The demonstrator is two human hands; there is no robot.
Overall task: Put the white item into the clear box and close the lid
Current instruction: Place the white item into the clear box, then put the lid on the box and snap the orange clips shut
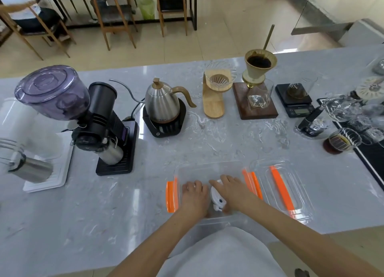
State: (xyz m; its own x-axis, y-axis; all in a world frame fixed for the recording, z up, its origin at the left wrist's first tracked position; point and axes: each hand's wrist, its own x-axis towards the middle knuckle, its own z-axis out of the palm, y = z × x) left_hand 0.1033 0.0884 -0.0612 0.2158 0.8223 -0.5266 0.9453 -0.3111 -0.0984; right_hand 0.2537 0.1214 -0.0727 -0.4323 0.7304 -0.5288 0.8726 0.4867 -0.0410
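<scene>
A clear box (207, 168) with orange side clips stands on the marble counter near its front edge. Both my hands are inside it. The white item (216, 197), a small rounded plastic piece with a dark dot, lies between them on the box floor. My right hand (232, 191) rests over its right side, fingers spread, and touches it. My left hand (194, 195) lies flat to its left, fingers curled down. The clear lid (291, 185), with orange clips, lies flat on the counter just right of the box.
Behind the box stand a black coffee grinder (99, 120), a steel kettle (164, 106) on a black base, a wooden dripper stand (215, 95), a ceramic dripper (258, 68) on a dark board and a black scale (295, 100). Glassware (345, 127) crowds the right side.
</scene>
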